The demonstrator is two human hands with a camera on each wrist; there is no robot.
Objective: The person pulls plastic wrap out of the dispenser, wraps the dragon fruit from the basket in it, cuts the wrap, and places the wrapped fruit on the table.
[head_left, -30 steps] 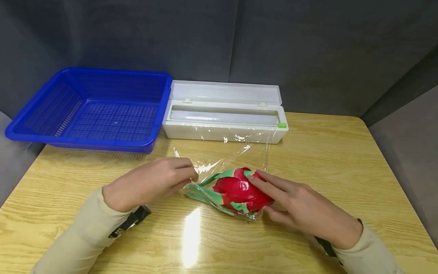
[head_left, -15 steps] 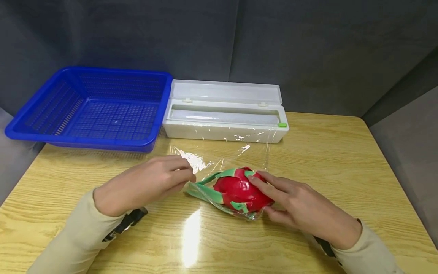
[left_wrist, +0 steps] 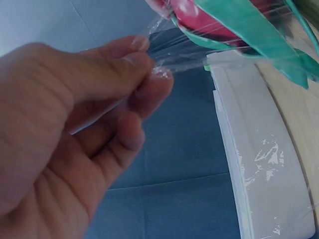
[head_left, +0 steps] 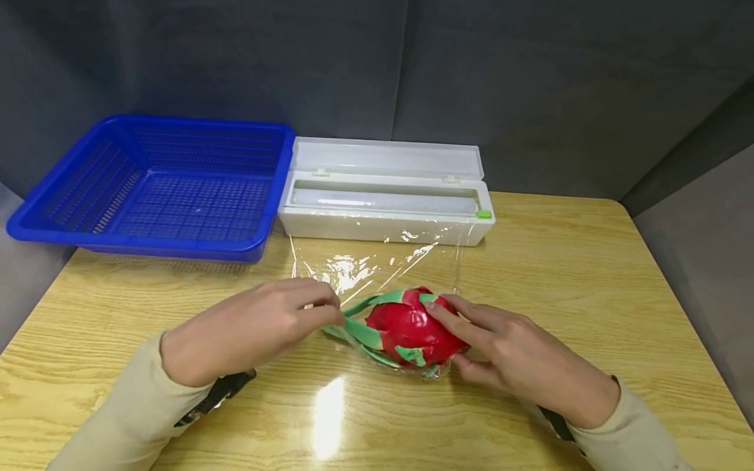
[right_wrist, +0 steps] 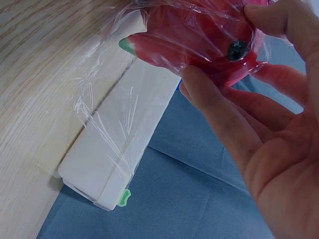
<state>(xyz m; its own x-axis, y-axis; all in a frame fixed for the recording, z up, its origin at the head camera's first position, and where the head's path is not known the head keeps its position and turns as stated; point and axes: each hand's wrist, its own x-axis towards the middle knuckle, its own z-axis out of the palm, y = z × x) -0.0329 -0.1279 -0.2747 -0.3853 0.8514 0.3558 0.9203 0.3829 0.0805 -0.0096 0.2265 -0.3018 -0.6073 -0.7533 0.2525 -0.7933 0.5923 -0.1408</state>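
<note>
A red dragon fruit [head_left: 406, 330] with green scales lies on the table, partly covered in clear plastic wrap [head_left: 377, 268]. The film stretches from the fruit back to a white dispenser box [head_left: 389, 226]. My right hand [head_left: 512, 353] grips the fruit's right end, thumb on one side and fingers on the other, as the right wrist view also shows. At the leafy left end is my left hand [head_left: 259, 327]. In the left wrist view its thumb and fingertips [left_wrist: 134, 62] pinch an edge of the wrap, pulled taut toward the fruit.
A blue plastic basket [head_left: 268, 196] stands at the back left, against the dispenser's left end. The dispenser's lid [head_left: 389, 159] is raised, with a film roll [head_left: 383, 200] inside and a green slider [head_left: 484, 214] at its front right corner. A dark curtain [head_left: 530, 85] hangs behind the table.
My left hand has shifted slightly at the leafy end, and the wrap's glints and folds near it have changed, with the film looking tighter. The right hand and the fruit have hardly moved.
</note>
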